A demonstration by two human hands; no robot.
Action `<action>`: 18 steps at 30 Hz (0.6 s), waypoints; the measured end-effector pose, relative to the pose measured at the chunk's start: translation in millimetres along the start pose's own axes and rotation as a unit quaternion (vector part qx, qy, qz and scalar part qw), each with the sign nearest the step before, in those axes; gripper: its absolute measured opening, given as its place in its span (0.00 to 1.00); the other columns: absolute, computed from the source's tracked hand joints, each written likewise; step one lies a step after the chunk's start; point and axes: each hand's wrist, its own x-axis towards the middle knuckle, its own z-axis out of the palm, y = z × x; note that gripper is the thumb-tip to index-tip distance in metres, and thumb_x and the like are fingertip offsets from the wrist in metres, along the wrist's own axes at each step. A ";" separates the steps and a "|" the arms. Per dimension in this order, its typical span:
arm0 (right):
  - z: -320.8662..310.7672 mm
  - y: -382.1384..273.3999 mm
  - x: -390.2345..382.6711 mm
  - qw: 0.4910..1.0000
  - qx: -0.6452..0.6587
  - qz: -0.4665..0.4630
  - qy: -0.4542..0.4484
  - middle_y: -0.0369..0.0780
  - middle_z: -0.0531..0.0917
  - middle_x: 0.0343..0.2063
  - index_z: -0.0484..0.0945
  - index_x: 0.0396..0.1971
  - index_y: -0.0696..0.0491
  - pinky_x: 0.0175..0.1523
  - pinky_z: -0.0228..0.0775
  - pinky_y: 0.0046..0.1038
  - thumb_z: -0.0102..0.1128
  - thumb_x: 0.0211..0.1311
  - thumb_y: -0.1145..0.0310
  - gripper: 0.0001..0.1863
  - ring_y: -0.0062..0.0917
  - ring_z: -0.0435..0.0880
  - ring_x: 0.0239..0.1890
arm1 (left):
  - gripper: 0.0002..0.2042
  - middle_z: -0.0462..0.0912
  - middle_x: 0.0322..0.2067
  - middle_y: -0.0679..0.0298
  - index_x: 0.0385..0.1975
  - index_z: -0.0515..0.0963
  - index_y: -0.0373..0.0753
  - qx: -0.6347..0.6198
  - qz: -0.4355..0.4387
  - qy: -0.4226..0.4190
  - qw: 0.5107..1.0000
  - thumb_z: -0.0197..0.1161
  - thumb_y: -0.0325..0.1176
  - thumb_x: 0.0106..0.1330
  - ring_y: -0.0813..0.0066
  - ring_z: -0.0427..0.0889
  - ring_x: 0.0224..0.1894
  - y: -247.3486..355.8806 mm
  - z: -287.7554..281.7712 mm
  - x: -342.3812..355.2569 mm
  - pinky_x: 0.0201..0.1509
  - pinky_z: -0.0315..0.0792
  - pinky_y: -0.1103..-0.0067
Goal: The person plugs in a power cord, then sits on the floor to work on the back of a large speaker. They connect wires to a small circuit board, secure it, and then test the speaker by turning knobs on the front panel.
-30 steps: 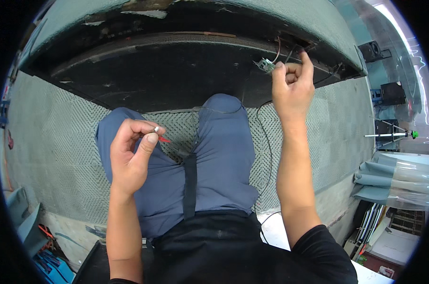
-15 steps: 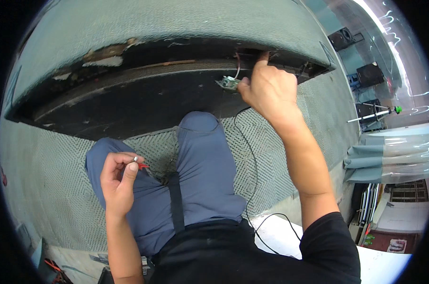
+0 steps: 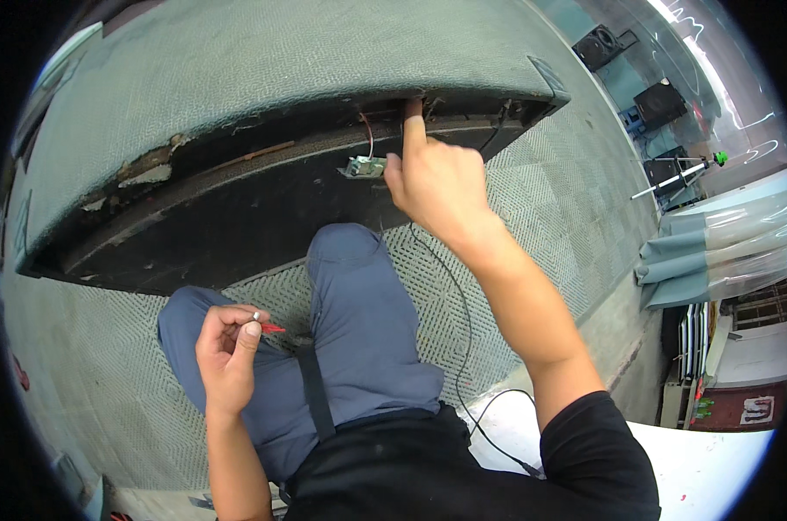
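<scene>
In front of me stands a large cabinet-like piece point(image 3: 263, 65) with a grey-green textured top and a worn black front. My right hand point(image 3: 441, 187) reaches to the slot under its upper edge, index finger stretched up into it. That fingertip is partly hidden; the other fingers curl and the thumb points out. Close by the thumb, a small green circuit board point(image 3: 367, 167) hangs against the black panel on thin wires point(image 3: 369, 135). Over my left thigh, my left hand point(image 3: 228, 343) pinches a small silver piece with a red pointed part point(image 3: 273, 328), whose kind I cannot make out.
A thin black cable point(image 3: 465, 304) runs from the cabinet past my right knee to a white surface point(image 3: 585, 451). Patterned grey matting point(image 3: 532, 226) covers the floor. Black speakers point(image 3: 660, 105), a white stand with a green top point(image 3: 684, 178) and a curtain point(image 3: 715, 252) are at the right.
The view has turned, so the cabinet and my right hand appear farther left. My right index finger stays at the slot beside the hanging board; my left hand keeps its pinch.
</scene>
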 end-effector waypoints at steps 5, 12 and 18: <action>-8.5 -10.7 -63.2 0.961 0.226 0.051 0.148 0.38 0.84 0.23 0.83 0.54 0.56 0.27 0.75 0.33 0.73 0.63 0.69 0.20 0.31 0.84 0.20 | 0.06 0.87 0.45 0.58 0.46 0.77 0.34 -0.061 -0.001 0.028 0.998 0.67 0.27 0.77 0.73 0.87 0.47 -1.0 14.9 -1.4 0.52 0.83 0.76; -24.0 -86.9 -148.1 0.838 0.536 0.028 0.096 0.40 0.86 0.30 0.85 0.40 0.54 0.35 0.80 0.33 0.77 0.58 0.75 0.11 0.34 0.88 0.29 | 0.07 0.88 0.42 0.59 0.47 0.78 0.35 -0.217 -0.141 -0.002 0.966 0.68 0.25 0.76 0.73 0.89 0.45 6.9 90.2 6.9 0.53 0.85 0.75; -9.4 -80.6 -153.3 0.857 0.475 0.085 0.180 0.41 0.87 0.44 0.84 0.47 0.54 0.42 0.83 0.34 0.80 0.57 0.75 0.19 0.35 0.90 0.40 | 0.06 0.88 0.46 0.59 0.48 0.79 0.36 -0.306 -0.212 -0.046 0.927 0.67 0.28 0.78 0.73 0.87 0.49 9.4 125.6 17.5 0.57 0.81 0.75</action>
